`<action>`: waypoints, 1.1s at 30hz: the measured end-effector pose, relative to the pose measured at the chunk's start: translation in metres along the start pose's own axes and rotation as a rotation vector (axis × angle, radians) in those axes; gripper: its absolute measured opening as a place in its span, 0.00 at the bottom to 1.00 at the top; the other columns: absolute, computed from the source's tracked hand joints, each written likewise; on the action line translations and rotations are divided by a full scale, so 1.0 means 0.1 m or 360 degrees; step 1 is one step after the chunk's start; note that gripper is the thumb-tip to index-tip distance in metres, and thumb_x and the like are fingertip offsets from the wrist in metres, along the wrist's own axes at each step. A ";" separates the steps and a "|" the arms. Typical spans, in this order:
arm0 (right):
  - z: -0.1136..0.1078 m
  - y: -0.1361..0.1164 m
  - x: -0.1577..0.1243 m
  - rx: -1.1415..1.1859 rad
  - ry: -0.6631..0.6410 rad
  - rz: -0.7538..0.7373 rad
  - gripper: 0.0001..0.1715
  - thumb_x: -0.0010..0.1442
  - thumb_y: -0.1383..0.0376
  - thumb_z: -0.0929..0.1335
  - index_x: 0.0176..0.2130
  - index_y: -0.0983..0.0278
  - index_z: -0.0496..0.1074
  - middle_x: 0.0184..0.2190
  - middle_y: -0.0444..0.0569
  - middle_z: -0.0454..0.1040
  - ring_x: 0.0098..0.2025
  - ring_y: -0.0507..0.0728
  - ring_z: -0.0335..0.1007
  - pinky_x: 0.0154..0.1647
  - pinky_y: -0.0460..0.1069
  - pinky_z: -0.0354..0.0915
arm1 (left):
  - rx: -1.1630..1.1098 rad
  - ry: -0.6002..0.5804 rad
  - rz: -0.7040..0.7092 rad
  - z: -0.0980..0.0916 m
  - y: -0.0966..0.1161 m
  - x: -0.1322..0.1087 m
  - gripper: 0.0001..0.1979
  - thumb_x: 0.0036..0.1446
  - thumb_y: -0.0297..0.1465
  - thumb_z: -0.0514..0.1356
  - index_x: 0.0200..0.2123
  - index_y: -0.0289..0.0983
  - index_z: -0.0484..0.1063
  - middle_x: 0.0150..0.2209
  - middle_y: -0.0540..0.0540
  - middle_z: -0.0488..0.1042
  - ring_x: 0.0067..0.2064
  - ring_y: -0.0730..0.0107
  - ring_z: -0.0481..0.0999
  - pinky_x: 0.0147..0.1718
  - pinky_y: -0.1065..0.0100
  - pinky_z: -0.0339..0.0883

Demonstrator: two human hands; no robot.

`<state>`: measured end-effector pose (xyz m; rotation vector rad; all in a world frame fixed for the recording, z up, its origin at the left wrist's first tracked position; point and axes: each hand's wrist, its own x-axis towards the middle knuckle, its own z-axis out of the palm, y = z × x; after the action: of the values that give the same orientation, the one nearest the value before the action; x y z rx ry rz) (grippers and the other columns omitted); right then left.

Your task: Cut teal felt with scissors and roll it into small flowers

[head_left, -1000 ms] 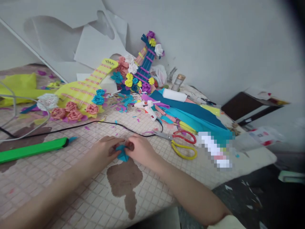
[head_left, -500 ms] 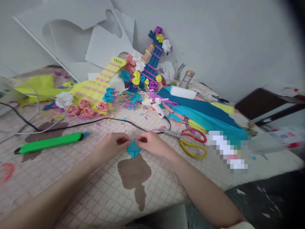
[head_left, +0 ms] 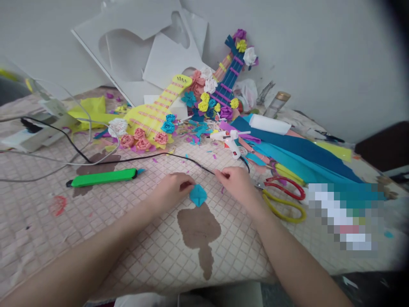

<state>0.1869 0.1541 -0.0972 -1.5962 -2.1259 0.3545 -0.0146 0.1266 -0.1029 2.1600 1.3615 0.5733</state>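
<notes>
My left hand (head_left: 172,189) pinches the upper left edge of a small folded piece of blue paper (head_left: 198,196), with crossing creases on its face. The paper hangs just above a brown patch (head_left: 200,226) on the quilted cloth. Off to the right of the paper, my right hand (head_left: 234,183) is apart from it, thumb and forefinger pressed together. Whether anything lies between those fingertips I cannot make out. Just beyond the right hand are scissors (head_left: 284,198) with one red and one yellow handle, their blades partly covered by the hand.
A green box cutter (head_left: 104,177) lies left. Behind are a black cable (head_left: 143,159), a white glue gun (head_left: 234,147), a yellow paper guitar (head_left: 156,115) with paper flowers, and a blue one (head_left: 228,85). Blue paper sheets (head_left: 287,149) spread right; a power strip (head_left: 35,134) sits far left.
My right hand has let go of the blue paper and moved right, while my left hand keeps its pinch. The view has turned left, showing the power strip.
</notes>
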 end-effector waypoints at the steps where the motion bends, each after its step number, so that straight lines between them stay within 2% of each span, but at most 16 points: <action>1: 0.01 -0.01 -0.01 0.0079 -0.0068 -0.0009 0.21 0.55 0.61 0.65 0.14 0.65 0.64 0.13 0.43 0.65 0.19 0.49 0.58 0.23 0.46 0.53 | 0.0015 0.0019 0.0017 0.01 0.00 0.00 0.08 0.54 0.28 0.54 0.32 0.37 0.73 0.29 0.50 0.74 0.28 0.75 0.69 0.28 0.74 0.60; 4: 0.11 -0.05 -0.04 0.0453 -0.0269 -0.0068 0.06 0.51 0.65 0.68 0.24 0.64 0.72 0.22 0.43 0.73 0.24 0.50 0.65 0.26 0.44 0.58 | 0.0059 0.0061 0.0028 0.04 -0.02 0.01 0.07 0.53 0.27 0.55 0.32 0.37 0.73 0.29 0.50 0.74 0.29 0.74 0.69 0.29 0.73 0.60; 6: 0.19 -0.08 -0.06 0.0548 -0.0347 -0.0069 0.03 0.50 0.67 0.68 0.27 0.64 0.73 0.23 0.43 0.74 0.25 0.50 0.66 0.26 0.44 0.59 | 0.0091 0.0079 0.0016 0.06 -0.02 0.00 0.06 0.53 0.27 0.55 0.31 0.37 0.73 0.29 0.50 0.74 0.29 0.73 0.69 0.29 0.73 0.60; 9: 0.26 -0.10 -0.07 0.0471 -0.0324 -0.0108 0.02 0.49 0.68 0.69 0.26 0.64 0.73 0.21 0.42 0.72 0.23 0.50 0.64 0.25 0.44 0.58 | 0.0156 0.0116 -0.0022 0.09 -0.01 0.00 0.05 0.51 0.27 0.56 0.30 0.37 0.72 0.27 0.50 0.73 0.29 0.72 0.69 0.28 0.72 0.60; 12: 0.27 -0.11 -0.06 0.0439 -0.0292 -0.0203 0.03 0.48 0.71 0.68 0.26 0.64 0.73 0.21 0.42 0.70 0.24 0.49 0.62 0.25 0.44 0.57 | 0.0228 0.0168 -0.0055 0.12 0.00 0.00 0.04 0.51 0.26 0.56 0.28 0.36 0.70 0.26 0.49 0.71 0.30 0.71 0.68 0.28 0.71 0.59; 17: 0.25 -0.12 -0.06 0.0466 -0.0311 -0.0201 0.04 0.48 0.72 0.68 0.26 0.64 0.73 0.21 0.41 0.70 0.23 0.48 0.62 0.26 0.44 0.57 | 0.0304 0.0210 -0.0035 0.17 0.02 0.00 0.04 0.53 0.28 0.55 0.28 0.36 0.69 0.28 0.48 0.70 0.32 0.69 0.68 0.30 0.69 0.60; 22: 0.26 -0.11 -0.06 0.0476 -0.0301 -0.0235 0.04 0.48 0.73 0.68 0.26 0.64 0.72 0.22 0.41 0.69 0.24 0.49 0.62 0.27 0.44 0.57 | 0.0195 0.0145 0.0003 0.15 0.03 -0.02 0.04 0.50 0.25 0.57 0.31 0.37 0.70 0.28 0.49 0.71 0.32 0.70 0.68 0.30 0.70 0.61; 27: 0.27 -0.09 -0.07 0.0495 -0.0296 -0.0227 0.04 0.47 0.72 0.68 0.26 0.64 0.72 0.21 0.41 0.69 0.24 0.49 0.62 0.27 0.44 0.57 | 0.0116 0.0172 0.0088 0.14 0.00 -0.03 0.06 0.50 0.22 0.56 0.29 0.37 0.71 0.27 0.50 0.72 0.29 0.73 0.69 0.29 0.72 0.62; 33: 0.29 -0.07 -0.06 0.0539 -0.0259 -0.0299 0.07 0.47 0.75 0.68 0.26 0.64 0.72 0.23 0.41 0.69 0.25 0.48 0.62 0.27 0.44 0.58 | 0.0137 0.0191 0.0177 0.16 0.00 -0.02 0.08 0.53 0.22 0.55 0.29 0.35 0.73 0.30 0.47 0.72 0.34 0.69 0.71 0.35 0.69 0.65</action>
<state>0.1681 0.1481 -0.1199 -1.2023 -2.1712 0.7582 -0.0056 0.1215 -0.1158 2.3150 1.3564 0.7092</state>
